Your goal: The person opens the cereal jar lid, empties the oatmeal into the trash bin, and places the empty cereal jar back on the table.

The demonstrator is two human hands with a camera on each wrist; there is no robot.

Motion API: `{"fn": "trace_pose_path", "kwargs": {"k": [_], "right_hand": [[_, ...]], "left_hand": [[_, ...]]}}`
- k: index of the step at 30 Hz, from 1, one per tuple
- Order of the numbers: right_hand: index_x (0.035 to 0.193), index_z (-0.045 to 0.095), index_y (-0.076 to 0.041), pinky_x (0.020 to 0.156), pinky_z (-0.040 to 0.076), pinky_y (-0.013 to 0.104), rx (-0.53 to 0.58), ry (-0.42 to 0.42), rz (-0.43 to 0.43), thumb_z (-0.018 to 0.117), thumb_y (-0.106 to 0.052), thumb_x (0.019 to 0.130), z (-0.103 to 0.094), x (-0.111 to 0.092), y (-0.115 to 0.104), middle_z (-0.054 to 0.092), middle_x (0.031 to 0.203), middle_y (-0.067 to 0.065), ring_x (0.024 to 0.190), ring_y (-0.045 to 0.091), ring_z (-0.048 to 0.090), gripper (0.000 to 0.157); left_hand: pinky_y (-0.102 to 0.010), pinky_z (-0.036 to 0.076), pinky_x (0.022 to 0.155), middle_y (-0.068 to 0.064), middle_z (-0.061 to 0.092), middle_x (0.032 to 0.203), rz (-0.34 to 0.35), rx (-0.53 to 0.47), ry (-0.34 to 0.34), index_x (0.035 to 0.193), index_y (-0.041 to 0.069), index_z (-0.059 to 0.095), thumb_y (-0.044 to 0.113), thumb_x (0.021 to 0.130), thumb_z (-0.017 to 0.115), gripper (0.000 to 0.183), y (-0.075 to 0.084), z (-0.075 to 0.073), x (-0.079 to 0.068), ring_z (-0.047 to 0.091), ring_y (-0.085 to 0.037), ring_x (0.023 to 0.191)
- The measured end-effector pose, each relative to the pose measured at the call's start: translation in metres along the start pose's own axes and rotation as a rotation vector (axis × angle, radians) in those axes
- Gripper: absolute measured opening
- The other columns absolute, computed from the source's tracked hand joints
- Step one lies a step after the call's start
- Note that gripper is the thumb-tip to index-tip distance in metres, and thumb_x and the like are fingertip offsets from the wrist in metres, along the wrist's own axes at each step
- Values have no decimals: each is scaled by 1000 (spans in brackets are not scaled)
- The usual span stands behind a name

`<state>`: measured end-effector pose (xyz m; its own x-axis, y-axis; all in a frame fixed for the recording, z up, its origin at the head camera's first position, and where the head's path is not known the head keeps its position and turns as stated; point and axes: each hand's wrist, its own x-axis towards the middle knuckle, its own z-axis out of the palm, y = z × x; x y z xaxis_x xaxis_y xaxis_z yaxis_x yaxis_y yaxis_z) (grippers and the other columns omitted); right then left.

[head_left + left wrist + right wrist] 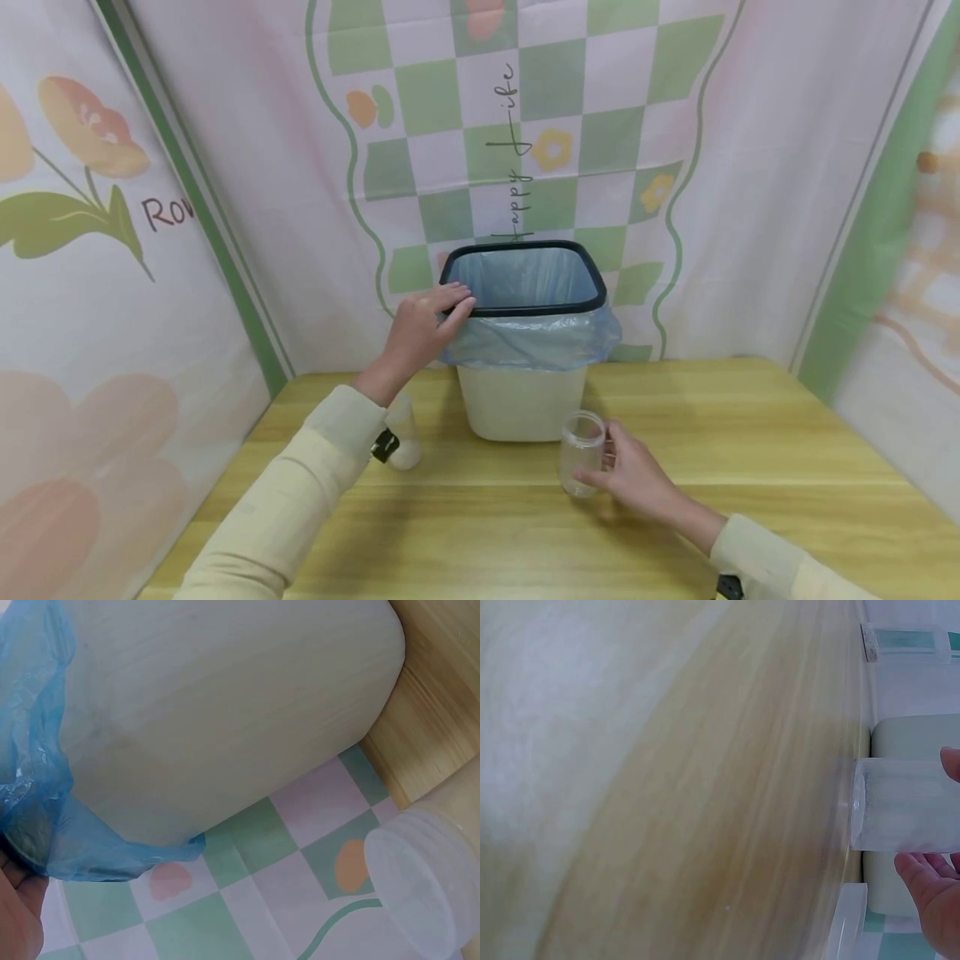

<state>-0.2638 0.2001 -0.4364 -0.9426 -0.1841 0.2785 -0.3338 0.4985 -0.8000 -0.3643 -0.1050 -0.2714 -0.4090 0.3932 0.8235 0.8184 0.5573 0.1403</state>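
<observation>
One bin (521, 404), frame center, under a straight-fingered left hand (423, 325); two jars (576, 460) (403, 427), lower center, one in the grip of the right hand (632, 472)

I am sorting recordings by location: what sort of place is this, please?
Probably a small indoor booth or curtained-off corner. Printed hangings line three visible sides of a wood-grain table, and a bag-lined bin stands on it.

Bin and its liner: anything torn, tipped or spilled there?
Nothing serious stands out. The bin stands upright and I see no spill beside it. Only the blue liner looks untidy: its overhang below the black rim is crumpled and uneven at the hem, though no tear shows.
</observation>
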Motion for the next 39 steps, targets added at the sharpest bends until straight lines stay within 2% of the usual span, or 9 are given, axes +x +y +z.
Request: {"fn": "trace_pose_path", "kwargs": {"k": [16,21,27,39], "right_hand": [[129,44,10,89,51,50,-2,-7,18,84,-20,75,2,0,-3,58,120,26,107,44,60,74],[130,43,9,88,51,49,9,-12,20,84,-20,76,2,1,-4,58,120,26,107,43,60,74],[132,43,8,89,51,49,4,-18,10,83,-21,77,2,1,-6,58,121,25,108,44,60,74],[131,43,9,93,48,51,-31,-5,15,83,-24,77,-4,-1,-8,57,122,25,111,43,58,75]], "left_hand": [[-37,45,100,-14,68,115,-21,-18,10,115,-2,70,18,97,60,29,-1,0,-4,60,-25,116],[-38,41,104,-15,64,123,-69,-7,3,121,-1,66,21,98,58,33,-1,-6,-7,55,-27,123],[-40,40,104,-15,60,130,-149,15,-16,125,-1,63,24,99,56,37,-6,-15,-17,52,-27,125],[-47,44,100,-19,60,129,-186,40,45,128,-1,61,17,96,61,37,-22,-35,-51,56,-33,120]]}}
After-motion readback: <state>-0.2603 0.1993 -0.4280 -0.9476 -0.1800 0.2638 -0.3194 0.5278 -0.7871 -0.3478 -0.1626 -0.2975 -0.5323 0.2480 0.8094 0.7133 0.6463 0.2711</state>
